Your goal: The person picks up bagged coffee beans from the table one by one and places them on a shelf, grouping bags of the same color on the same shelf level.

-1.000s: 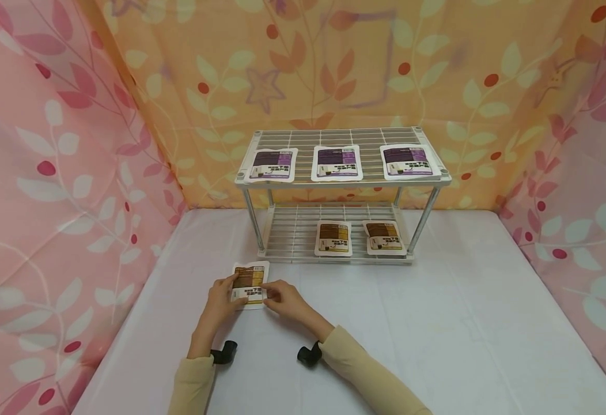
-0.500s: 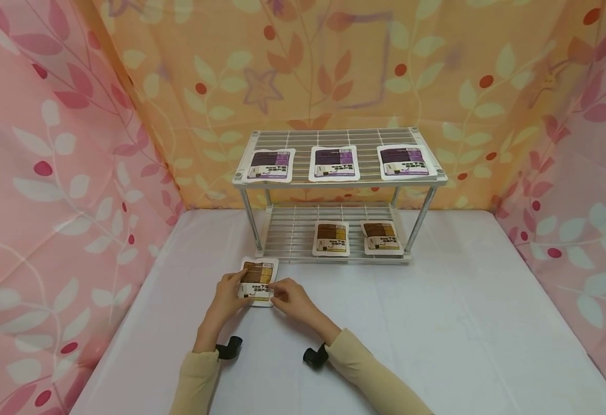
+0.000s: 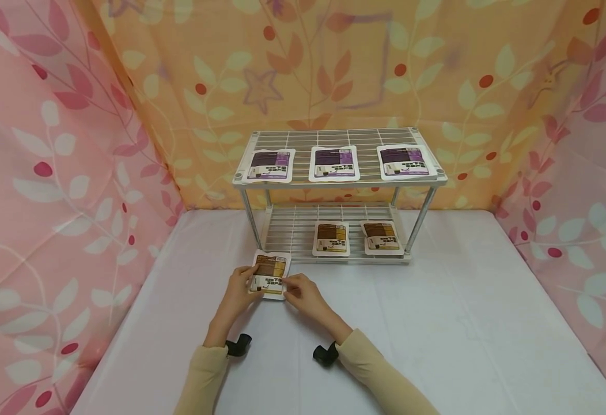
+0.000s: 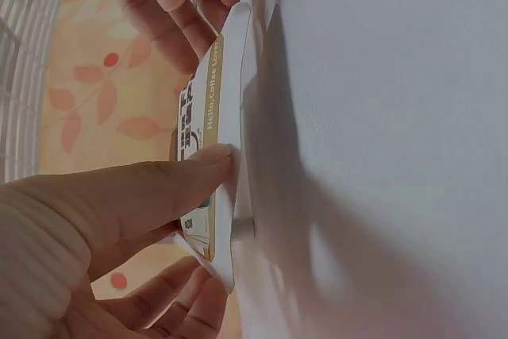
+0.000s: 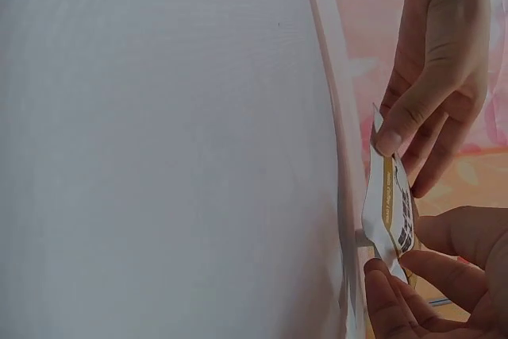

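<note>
A white coffee pouch [image 3: 272, 268] with a brown and yellow label is held between both hands at the rack's lower left front corner. My left hand [image 3: 238, 291] pinches its left side, thumb on the front face and fingers behind. On the right side, my right hand [image 3: 307, 296] pinches the lower edge. In the left wrist view the pouch [image 4: 213, 89] reads "Hello, Coffee Lover", and a shadow falls on the cloth beside it. Two similar brown pouches, a middle one [image 3: 331, 238] and a right one [image 3: 382, 237], lie on the rack's lower shelf [image 3: 290, 230].
A white two-tier wire rack [image 3: 334, 185] stands at the back of the cloth-covered table [image 3: 438, 323]. On its upper shelf lie a left purple pouch [image 3: 269, 166], a middle one [image 3: 334, 163] and a right one [image 3: 405, 162]. Patterned curtains [image 3: 204, 115] surround the table.
Both hands have carried the brown pouch to the right and toward the rack, so it now overlaps the lower shelf's left front corner. The other pouches stay in place.
</note>
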Demonstrator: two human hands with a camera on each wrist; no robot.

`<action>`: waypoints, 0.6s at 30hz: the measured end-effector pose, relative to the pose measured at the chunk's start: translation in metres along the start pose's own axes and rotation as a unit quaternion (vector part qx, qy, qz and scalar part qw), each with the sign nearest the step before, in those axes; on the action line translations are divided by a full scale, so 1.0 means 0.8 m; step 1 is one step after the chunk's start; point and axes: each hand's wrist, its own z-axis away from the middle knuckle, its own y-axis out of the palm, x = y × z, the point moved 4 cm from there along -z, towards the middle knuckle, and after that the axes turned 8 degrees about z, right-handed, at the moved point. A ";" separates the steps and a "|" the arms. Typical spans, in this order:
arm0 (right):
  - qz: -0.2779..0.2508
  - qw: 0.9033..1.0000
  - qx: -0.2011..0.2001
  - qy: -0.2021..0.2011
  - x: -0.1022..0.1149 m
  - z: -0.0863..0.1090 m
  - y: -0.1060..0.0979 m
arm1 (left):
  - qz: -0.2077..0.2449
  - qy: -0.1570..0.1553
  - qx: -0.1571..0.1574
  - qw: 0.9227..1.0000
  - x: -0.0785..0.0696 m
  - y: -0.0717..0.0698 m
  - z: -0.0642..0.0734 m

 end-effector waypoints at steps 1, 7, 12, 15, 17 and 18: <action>0.005 1.000 -0.003 0.000 -0.002 0.000 -0.001 | 0.003 0.000 0.000 1.000 -0.001 0.001 -0.002; -0.004 1.000 -0.018 -0.006 -0.006 0.000 -0.007 | 0.014 0.017 -0.013 1.000 -0.009 0.005 -0.009; -0.025 0.999 -0.022 0.000 -0.007 -0.001 -0.015 | 0.018 0.042 -0.026 0.999 -0.019 0.009 -0.015; -0.025 0.999 -0.025 0.003 -0.010 -0.002 -0.020 | 0.012 0.053 -0.028 0.998 -0.022 0.013 -0.020; -0.021 0.999 -0.025 0.009 -0.013 -0.004 -0.022 | 0.013 0.056 -0.027 0.998 -0.024 0.016 -0.024; -0.017 0.999 -0.025 0.013 -0.015 -0.005 -0.023 | 0.015 0.058 -0.027 0.998 -0.025 0.018 -0.025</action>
